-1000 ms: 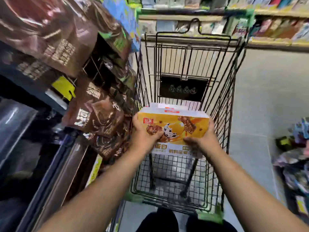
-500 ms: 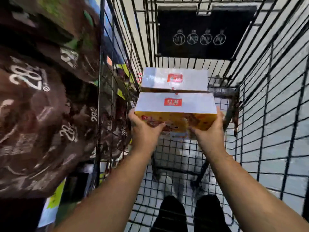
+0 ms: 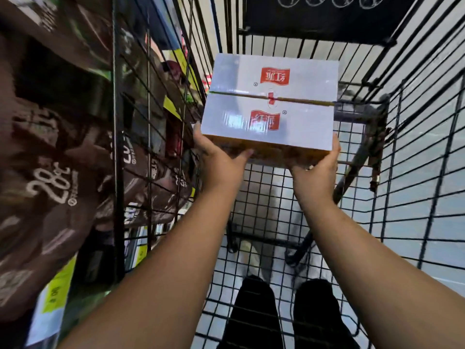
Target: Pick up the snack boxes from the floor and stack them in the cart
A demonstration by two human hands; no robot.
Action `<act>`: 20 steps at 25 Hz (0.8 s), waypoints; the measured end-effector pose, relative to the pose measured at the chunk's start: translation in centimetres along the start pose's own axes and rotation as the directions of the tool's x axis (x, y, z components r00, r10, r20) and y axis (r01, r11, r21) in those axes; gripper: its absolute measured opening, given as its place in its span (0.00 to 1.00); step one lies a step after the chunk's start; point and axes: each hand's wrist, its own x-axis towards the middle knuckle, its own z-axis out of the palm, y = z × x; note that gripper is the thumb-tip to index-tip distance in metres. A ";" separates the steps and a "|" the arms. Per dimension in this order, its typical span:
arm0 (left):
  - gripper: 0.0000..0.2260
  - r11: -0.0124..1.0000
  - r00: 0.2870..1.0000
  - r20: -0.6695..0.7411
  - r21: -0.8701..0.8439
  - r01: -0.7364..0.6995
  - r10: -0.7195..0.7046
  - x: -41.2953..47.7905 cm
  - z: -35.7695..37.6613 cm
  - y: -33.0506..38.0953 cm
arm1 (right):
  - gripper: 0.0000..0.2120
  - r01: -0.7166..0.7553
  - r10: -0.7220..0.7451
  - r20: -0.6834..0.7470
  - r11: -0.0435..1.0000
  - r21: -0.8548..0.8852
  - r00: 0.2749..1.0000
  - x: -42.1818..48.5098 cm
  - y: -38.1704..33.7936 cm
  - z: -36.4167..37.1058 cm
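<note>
I hold a snack box [image 3: 266, 122] with a white top, a red logo and yellow sides, low inside the black wire cart [image 3: 415, 152]. My left hand [image 3: 221, 159] grips its near left corner and my right hand [image 3: 314, 170] its near right corner. Its far edge meets a second, matching snack box [image 3: 274, 74] that lies deeper in the cart, so the two white tops sit side by side. Whether the held box rests on the cart floor is hidden.
A rack of brown snack bags [image 3: 55, 157] with yellow price tags presses against the cart's left wall. A black sign panel [image 3: 322, 18] hangs on the cart's far end. My dark shoes [image 3: 284, 313] show through the cart's wire floor on the pale tiles.
I have leaned over the cart and moved the held box down and forward, until it closed the gap to the box lying inside. Both hands kept their grip.
</note>
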 end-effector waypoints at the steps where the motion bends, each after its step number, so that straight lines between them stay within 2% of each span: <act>1: 0.48 0.993 0.998 -0.017 0.100 -0.062 0.064 -0.3 -0.2 0.2 | 0.45 0.002 -0.002 -0.003 1.000 -0.004 1.000 0.1 0.0 -0.2; 3: 0.46 0.950 0.988 0.001 0.275 -0.146 0.152 -0.9 -0.3 0.8 | 0.44 0.016 -0.016 -0.001 0.999 -0.038 1.000 0.1 -0.6 -0.9; 4: 0.45 0.935 0.988 0.024 0.321 -0.151 0.151 -1.2 -0.4 1.2 | 0.44 0.034 -0.034 0.006 0.996 -0.079 0.999 -0.1 -1.3 -1.3; 8: 0.43 0.900 0.983 0.104 0.396 -0.180 0.150 -1.8 -2.0 3.9 | 0.45 0.159 -0.137 0.092 0.937 -0.310 0.986 -1.7 -6.4 -3.6; 10: 0.41 0.899 0.969 0.120 0.363 -0.244 0.215 -2.7 -4.2 7.1 | 0.44 0.213 -0.174 0.147 0.925 -0.316 0.974 -3.0 -10.3 -5.5; 12: 0.36 0.856 0.927 0.134 0.358 -0.374 0.349 -4.5 -7.3 11.4 | 0.41 0.253 -0.204 0.203 0.932 -0.258 0.958 -4.4 -15.7 -8.4; 15: 0.33 0.721 0.808 0.167 0.377 -0.582 0.565 -8.5 -12.7 17.1 | 0.40 0.325 -0.265 0.247 0.913 -0.248 0.932 -7.4 -23.8 -14.3; 20: 0.33 0.638 0.698 0.108 0.326 -0.697 0.708 -16.3 -20.9 26.0 | 0.41 0.557 -0.502 0.249 0.785 -0.271 0.828 -12.7 -35.1 -24.5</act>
